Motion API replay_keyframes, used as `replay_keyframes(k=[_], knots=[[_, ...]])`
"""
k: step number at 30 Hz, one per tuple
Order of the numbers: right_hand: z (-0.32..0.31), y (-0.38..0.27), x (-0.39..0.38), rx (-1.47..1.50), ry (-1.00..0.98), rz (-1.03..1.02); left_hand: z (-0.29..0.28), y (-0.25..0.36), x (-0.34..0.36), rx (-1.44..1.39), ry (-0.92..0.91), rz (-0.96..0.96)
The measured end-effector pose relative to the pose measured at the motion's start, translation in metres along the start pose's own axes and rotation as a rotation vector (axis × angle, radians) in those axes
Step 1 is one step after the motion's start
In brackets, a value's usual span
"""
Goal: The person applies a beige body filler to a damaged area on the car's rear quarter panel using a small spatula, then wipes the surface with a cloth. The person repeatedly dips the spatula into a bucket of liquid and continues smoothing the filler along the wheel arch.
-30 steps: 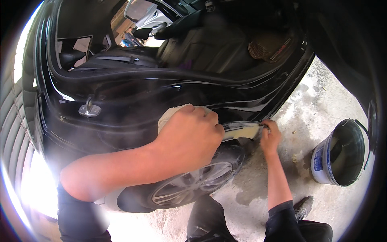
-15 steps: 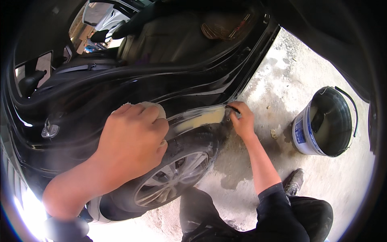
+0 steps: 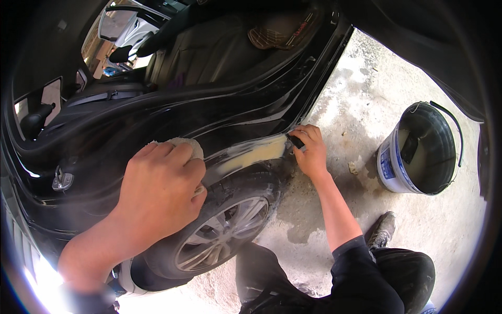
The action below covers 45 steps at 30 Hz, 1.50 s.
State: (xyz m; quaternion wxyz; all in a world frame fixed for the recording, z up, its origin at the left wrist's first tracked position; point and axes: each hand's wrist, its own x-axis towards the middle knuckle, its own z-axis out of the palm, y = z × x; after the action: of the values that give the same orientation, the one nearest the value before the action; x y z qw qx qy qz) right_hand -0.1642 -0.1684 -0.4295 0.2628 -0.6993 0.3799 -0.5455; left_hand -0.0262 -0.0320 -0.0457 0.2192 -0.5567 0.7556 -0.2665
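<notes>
My left hand (image 3: 157, 183) is closed round a pale beige sponge or rag (image 3: 191, 148), held over the black car body left of the wheel arch. Most of that wad is hidden behind my fingers. Farther right, my right hand (image 3: 314, 153) pinches a small black block (image 3: 296, 141) between thumb and fingers. The block is against the right end of a yellow filler patch (image 3: 256, 153) on the fender. Around the patch the paint is dull and scuffed, with whitish edges. Directly below it sits the wheel (image 3: 225, 230) with silver spokes.
A white and blue bucket (image 3: 389, 166) with a black inside stands on the concrete floor (image 3: 334, 209) at the right, holding murky water and a dark object. The open door frame and seat (image 3: 193, 63) lie at the far side. My shoe (image 3: 384, 229) is near the bucket.
The picture has shifted slightly. My right hand has turned a little, so more of the black block shows at the patch's right end. My left hand still grips the pale wad.
</notes>
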Motion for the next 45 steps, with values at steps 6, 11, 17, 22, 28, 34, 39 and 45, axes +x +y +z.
replay_keyframes(k=[6,11,17,22,28,34,39,45], knots=[[-0.008,-0.013,-0.006,0.215,-0.110,0.177,-0.001,-0.001,-0.001,0.012,0.005,-0.003],[-0.005,-0.019,-0.012,0.329,-0.070,0.195,0.001,0.001,0.001,0.021,0.001,0.005],[0.003,-0.017,-0.009,0.346,-0.010,0.196,0.001,0.002,0.001,0.034,0.006,0.014],[0.010,-0.015,-0.011,0.343,0.027,0.164,-0.002,0.000,0.002,-0.038,0.007,0.039],[0.021,0.005,-0.010,0.251,0.095,0.046,-0.003,0.000,0.001,-0.036,0.000,0.033],[0.027,0.034,-0.002,0.072,0.117,-0.089,-0.002,0.000,0.001,-0.034,0.006,0.017],[0.027,0.035,-0.004,0.078,0.135,-0.015,-0.001,-0.001,0.000,0.048,-0.005,-0.040],[0.019,0.034,0.004,0.037,0.080,-0.067,-0.001,0.000,-0.001,0.046,-0.019,-0.060]])
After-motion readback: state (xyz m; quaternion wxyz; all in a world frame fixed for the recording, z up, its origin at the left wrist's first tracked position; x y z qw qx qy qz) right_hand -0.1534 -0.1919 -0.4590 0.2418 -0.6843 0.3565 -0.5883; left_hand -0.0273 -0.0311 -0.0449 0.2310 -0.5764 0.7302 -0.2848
